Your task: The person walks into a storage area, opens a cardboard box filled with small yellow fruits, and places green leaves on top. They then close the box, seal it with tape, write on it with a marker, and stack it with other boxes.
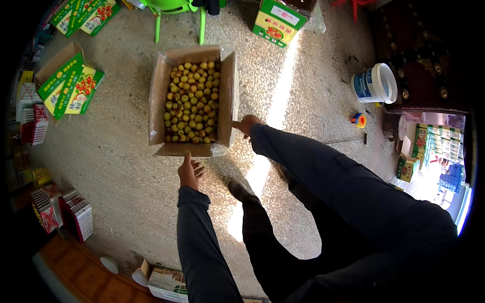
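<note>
An open cardboard box (161, 86) full of small yellow-green fruit (194, 101) stands on the speckled floor ahead of me. My right hand (246, 124) grips the box's right side flap near its near corner. My left hand (189, 171) hangs just below the box's near flap, fingers loosely apart, holding nothing; whether it touches the flap I cannot tell. Both arms wear dark sleeves. My dark shoe (238, 190) stands just behind the box.
Flat green printed cartons (70, 83) lie to the left, and more at the top left (83, 15). A green stool (174, 10) and another carton (278, 20) stand beyond the box. A white bucket (375, 83) and a tape roll (358, 120) are on the right.
</note>
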### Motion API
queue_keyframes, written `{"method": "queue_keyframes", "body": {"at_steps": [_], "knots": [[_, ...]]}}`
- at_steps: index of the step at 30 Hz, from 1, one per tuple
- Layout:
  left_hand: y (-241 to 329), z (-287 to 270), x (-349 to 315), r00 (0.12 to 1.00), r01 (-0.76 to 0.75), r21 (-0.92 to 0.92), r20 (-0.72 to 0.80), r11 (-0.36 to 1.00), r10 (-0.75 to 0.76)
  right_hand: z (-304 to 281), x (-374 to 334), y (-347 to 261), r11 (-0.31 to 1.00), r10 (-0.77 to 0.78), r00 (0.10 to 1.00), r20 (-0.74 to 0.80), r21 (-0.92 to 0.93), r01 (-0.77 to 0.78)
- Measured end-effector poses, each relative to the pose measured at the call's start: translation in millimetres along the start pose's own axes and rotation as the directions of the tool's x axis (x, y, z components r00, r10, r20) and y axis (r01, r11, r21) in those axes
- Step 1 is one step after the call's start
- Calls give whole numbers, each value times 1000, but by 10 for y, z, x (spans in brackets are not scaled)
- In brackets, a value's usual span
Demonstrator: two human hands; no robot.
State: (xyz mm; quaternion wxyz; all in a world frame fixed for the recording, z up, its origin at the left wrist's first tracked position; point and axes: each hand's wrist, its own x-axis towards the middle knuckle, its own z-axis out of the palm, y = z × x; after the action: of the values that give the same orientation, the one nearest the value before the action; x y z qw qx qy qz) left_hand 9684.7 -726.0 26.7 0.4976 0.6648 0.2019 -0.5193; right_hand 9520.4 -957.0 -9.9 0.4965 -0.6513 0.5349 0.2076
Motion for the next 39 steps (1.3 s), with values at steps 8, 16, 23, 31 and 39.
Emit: {"method": "queue_keyframes", "body": {"at_steps": [8, 16, 23, 31, 39], "knots": [[-299, 376, 1100, 986, 43, -55, -159, 998, -51, 396, 1121, 393, 989, -139, 982, -126, 26, 143], [-921, 83, 844, 973, -80, -117, -227, 990, 52, 803, 736, 406, 985, -138, 947, -289, -140, 101], [-2243, -52, 324, 943, -58, -129, -333, 990, 12, 1140, 138, 1288, 976, -135, 984, -112, -184, 113], [-4449, 894, -646, 963, -43, -272, -267, 961, -33, 944, -802, 3181, 928, -55, 997, 48, -365, 69], [-6192, 1596, -1729, 920, 240, -283, -239, 928, -311, 667, -1987, 4915, 917, 34, 987, 159, -398, 33]]}}
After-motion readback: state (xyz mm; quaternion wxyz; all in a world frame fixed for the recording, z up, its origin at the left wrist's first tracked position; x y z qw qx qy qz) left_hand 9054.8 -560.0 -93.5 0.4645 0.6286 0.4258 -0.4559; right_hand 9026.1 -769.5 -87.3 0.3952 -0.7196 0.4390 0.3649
